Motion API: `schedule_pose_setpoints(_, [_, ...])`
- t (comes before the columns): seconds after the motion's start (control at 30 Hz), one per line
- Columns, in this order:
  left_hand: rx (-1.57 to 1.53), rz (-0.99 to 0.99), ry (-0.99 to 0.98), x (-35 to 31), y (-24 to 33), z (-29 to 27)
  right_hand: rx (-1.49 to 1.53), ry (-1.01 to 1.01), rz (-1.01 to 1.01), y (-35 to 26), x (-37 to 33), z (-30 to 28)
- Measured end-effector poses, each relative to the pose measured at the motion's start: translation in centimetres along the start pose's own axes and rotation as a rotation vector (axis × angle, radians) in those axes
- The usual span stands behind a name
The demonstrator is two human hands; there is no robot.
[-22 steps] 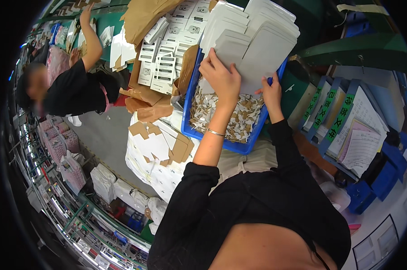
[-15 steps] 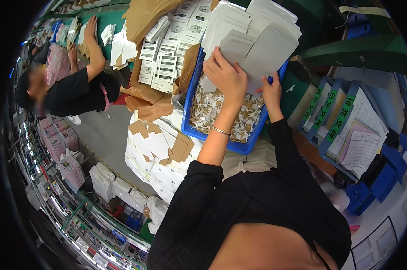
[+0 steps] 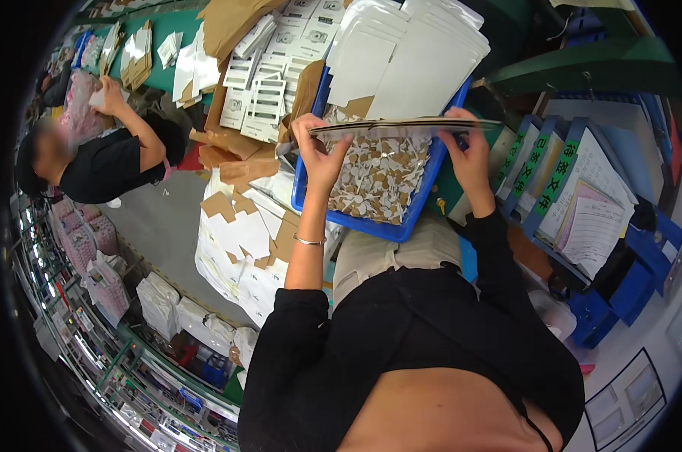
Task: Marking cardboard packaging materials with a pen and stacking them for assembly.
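Between my two hands is a thin stack of flat card sheets [image 3: 405, 128], tilted so that I see it nearly edge-on. My left hand [image 3: 322, 157] grips its left end, thumb below and fingers over the edge. At the right end, my right hand [image 3: 467, 154] is closed on the same stack. Beneath it stands a blue plastic bin [image 3: 354, 224], its bottom covered with small white and brown card scraps [image 3: 382, 184]. More white card sheets [image 3: 431, 64] lie in overlapping piles across the bin's far part.
Left of the bin, an open carton holds printed white packs [image 3: 262, 105] among brown paper. Loose card pieces [image 3: 239, 230] lie on a white sack nearer me. File holders [image 3: 556, 177] stand at right. A co-worker [image 3: 103, 162] works at the green table [image 3: 164, 75].
My hands have drawn back toward me from the piled sheets, now holding a stack tipped edge-on between them. More scraps show in the bin. The co-worker's arm has lowered.
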State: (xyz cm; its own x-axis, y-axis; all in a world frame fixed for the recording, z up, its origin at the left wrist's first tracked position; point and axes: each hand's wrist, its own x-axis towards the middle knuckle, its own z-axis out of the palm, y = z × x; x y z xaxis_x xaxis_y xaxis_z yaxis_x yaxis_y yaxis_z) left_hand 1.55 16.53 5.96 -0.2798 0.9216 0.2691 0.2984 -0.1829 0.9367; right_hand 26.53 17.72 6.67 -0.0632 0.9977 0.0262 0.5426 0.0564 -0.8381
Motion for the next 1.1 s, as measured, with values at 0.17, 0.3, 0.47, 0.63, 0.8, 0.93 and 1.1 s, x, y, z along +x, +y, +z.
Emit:
schedule_pose_setpoints(0.17, [-0.449, -0.095, 0.102, -2.9, -3.8, -0.6, 0.034, -0.051, -0.192, 1.5, -2.5, 1.9])
schedule_pose_setpoints(0.3, [-0.441, -0.181, 0.192, -2.7, -2.9, -0.9, 0.195, -0.027, -0.115, -0.9, -3.4, 1.1])
schedule_pose_setpoints(0.47, [-0.307, -0.217, 0.22, -2.8, -1.7, -0.3, 0.37, 0.018, -0.027, -1.7, -3.7, 0.9])
schedule_pose_setpoints(0.63, [-0.16, -0.206, 0.253, -3.3, -1.6, 0.5, 0.405, 0.011, -0.04, -0.6, -4.0, 1.8])
schedule_pose_setpoints(0.8, [-0.013, -0.235, 0.286, -1.6, -0.9, 0.8, 0.331, 0.086, -0.021, 0.6, -3.0, 2.7])
schedule_pose_setpoints(0.93, [-0.25, -0.163, 0.061, 2.1, -0.2, -1.6, 0.354, 0.175, 0.006, -2.7, -1.2, 1.5])
schedule_pose_setpoints(1.1, [-0.658, -0.14, 0.046, 3.6, 4.1, -9.0, 0.708, 0.217, 0.285, -9.6, -0.3, -2.2])
